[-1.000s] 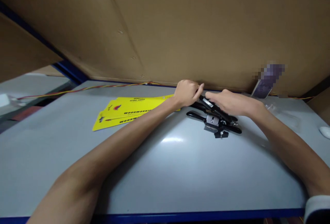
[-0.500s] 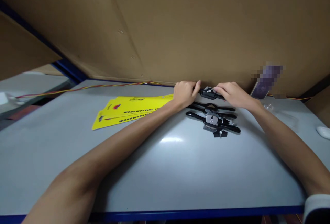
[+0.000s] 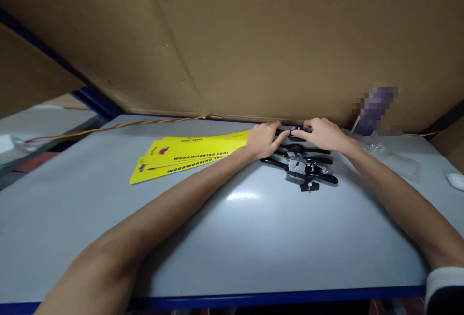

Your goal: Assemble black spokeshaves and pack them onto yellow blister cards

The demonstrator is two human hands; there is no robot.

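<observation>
Holding a black tool (image 3: 297, 133) with both hands at the back of the worktop (image 3: 232, 237), near the cardboard panel (image 3: 253, 54). Closing the left hand (image 3: 264, 139) around its left side, and gripping its right side with the right hand (image 3: 325, 134). Pointing both thumbs inward, nearly meeting over the middle. Hiding much of the tool, so not showing whether resting on the surface or slightly raised. Working just beyond a row of similar tools (image 3: 297, 166), between yellow cards (image 3: 192, 143) on the left and clear plastic (image 3: 402, 163) on the right.

Probably handling as stiff, solid and fairly weighty for its size, rather than fragile. Perhaps sliding a little under the fingers where glossy. Likely balancing best when being taken by both side handles, keeping fingertips off any sharp edge at the middle.

Compared with the earlier frame, holding the hands closer together, laying the left thumb inward instead of upward, and covering more of the tool's middle.
</observation>
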